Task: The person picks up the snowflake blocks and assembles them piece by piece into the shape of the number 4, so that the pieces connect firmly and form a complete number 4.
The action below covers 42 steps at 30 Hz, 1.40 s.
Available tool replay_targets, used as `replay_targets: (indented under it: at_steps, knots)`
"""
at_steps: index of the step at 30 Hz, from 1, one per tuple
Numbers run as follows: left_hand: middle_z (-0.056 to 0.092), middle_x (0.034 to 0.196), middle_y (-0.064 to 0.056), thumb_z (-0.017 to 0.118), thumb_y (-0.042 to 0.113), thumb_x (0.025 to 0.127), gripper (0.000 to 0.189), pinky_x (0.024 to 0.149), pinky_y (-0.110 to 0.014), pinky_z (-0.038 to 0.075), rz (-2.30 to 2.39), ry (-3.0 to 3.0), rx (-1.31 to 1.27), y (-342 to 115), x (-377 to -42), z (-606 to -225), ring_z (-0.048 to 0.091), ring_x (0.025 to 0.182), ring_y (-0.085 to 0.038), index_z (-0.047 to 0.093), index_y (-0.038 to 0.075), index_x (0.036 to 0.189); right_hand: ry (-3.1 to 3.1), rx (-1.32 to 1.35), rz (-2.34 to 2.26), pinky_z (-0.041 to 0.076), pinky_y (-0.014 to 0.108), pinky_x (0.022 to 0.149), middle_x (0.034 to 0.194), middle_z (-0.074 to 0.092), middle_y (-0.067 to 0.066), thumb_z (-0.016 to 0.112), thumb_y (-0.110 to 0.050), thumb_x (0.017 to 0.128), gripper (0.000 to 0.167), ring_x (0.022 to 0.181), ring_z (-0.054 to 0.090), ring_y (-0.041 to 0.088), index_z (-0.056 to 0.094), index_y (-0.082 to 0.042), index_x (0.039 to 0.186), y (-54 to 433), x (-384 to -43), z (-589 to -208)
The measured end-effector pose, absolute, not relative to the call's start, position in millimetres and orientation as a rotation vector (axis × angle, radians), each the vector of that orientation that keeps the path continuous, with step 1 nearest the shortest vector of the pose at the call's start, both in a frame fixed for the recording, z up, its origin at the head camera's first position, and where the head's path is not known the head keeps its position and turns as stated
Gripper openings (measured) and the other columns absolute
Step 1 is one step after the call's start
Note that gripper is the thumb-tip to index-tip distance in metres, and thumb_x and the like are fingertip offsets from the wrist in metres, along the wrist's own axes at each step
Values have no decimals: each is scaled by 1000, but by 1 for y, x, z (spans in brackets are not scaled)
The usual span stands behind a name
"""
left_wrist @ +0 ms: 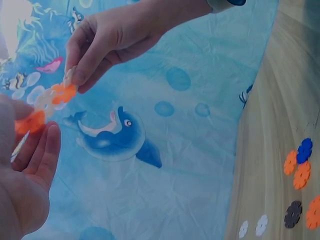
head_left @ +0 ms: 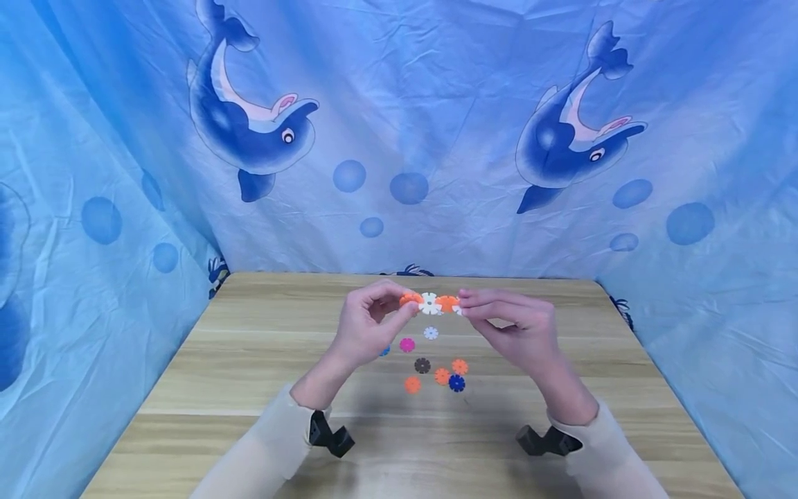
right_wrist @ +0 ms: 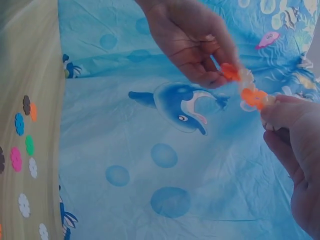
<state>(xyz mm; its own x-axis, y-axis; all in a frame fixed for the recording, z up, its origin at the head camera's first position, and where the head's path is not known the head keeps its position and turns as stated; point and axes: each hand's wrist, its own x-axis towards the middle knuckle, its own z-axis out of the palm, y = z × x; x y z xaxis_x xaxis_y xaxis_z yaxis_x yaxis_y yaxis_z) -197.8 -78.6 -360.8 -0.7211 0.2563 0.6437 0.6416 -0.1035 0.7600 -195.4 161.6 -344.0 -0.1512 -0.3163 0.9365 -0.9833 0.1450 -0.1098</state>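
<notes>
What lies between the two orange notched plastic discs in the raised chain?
In the head view, a white notched plastic disc lies between the orange disc at the left hand and the orange disc nearer the right hand.

Head view: white end piece (head_left: pixel 458 310) of disc chain (head_left: pixel 429 303) mostly covered by fingers (head_left: pixel 492 298) of right hand (head_left: pixel 526 334); blue disc (head_left: pixel 384 351) mostly hidden behind left hand (head_left: pixel 366 328); sleeves (head_left: pixel 258 443) cut off at bottom. Left wrist view: left hand and orange disc (left_wrist: pixel 314 212) cut by edges. Right wrist view: chain joints blurred, dark disc (right_wrist: pixel 1 161) cut by left edge.
</notes>
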Motion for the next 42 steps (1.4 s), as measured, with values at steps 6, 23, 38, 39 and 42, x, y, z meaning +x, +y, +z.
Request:
replay_targets:
  at_steps: [6,23,38,39,42]
  knots:
    - [68,110,-14,76,-9,75,38,84,-38,57,-1922,-1876,-1027,-73,-194,-361,67,92,-24,66,-2,111,-1535,1331,1080,57,33,81,86,72,19,77,17,68,20,86,71,32,74,4,83,153,-192,-339]
    - [69,99,-14,76,-6,77,23,77,-36,59,-1883,-1953,-907,-76,-180,-338,69,85,-21,70,-4,99,-1848,1020,903,51,19,89,96,73,7,82,3,65,36,87,70,23,75,-8,99,176,-208,-365]
    - [69,102,-7,77,-3,77,25,77,-37,59,-1891,-1956,-881,-81,-193,-355,68,88,-22,72,3,100,-2390,950,911,57,30,70,94,71,-5,75,-8,81,22,81,64,8,74,-20,100,204,-229,-424]
    - [69,102,-5,78,-2,77,26,77,-36,59,-1892,-1960,-877,-81,-195,-358,68,88,-21,72,6,101,-2419,953,916,58,31,71,95,70,-6,75,-9,82,23,82,64,7,73,-21,100,205,-230,-427]
    - [69,102,-4,78,-1,77,26,77,-35,59,-1887,-1969,-871,-82,-195,-357,68,88,-21,72,7,101,-2473,965,939,58,33,71,95,70,-3,76,-7,81,23,80,64,6,73,-18,101,207,-233,-438]
